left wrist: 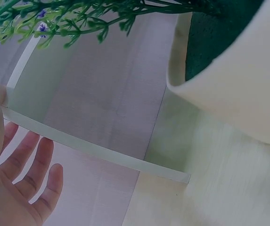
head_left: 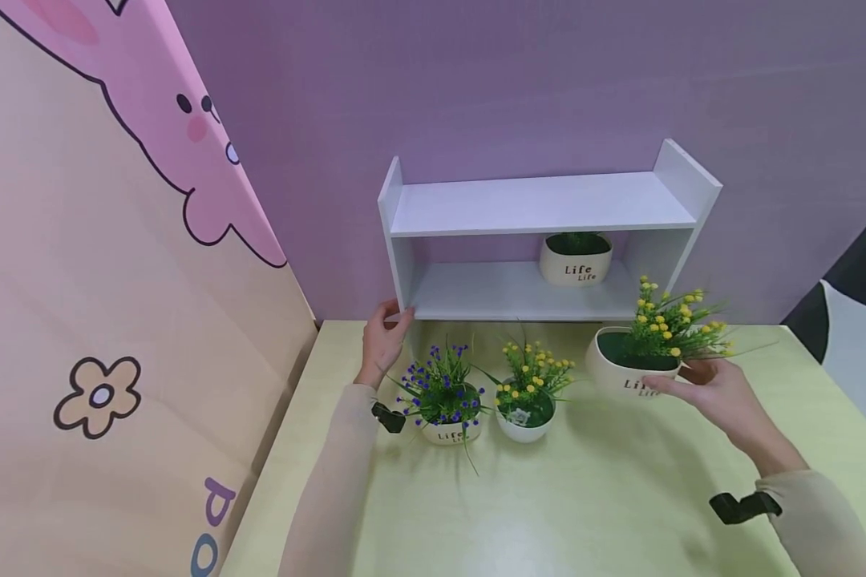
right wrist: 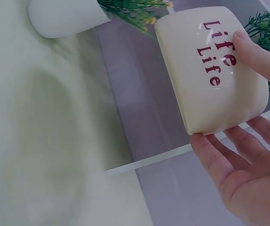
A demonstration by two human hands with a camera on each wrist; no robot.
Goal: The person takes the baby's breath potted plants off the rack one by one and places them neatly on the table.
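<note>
My left hand (head_left: 384, 344) holds the lower left side panel of a white two-tier shelf (head_left: 541, 204), thumb on one face and fingers on the other in the left wrist view. Off the table at the shelf's right front, my right hand (head_left: 725, 393) grips a cream oval flowerpot (right wrist: 196, 94) with yellow flowers and "Life" lettering. Its thumb presses the lettered front while the other fingers reach around the end and underside. Another cream "Life" pot (head_left: 576, 264) stands on the lower tier towards the right, its plant mostly hidden by the upper board.
Before the shelf, a purple-flowered pot (head_left: 451, 434) stands on the pale table (head_left: 476, 513), near my left forearm. Beside it is a small round white pot (head_left: 523, 433) with yellow flowers. A purple wall (head_left: 520, 88) rises behind; a decorated panel (head_left: 166, 320) borders the left.
</note>
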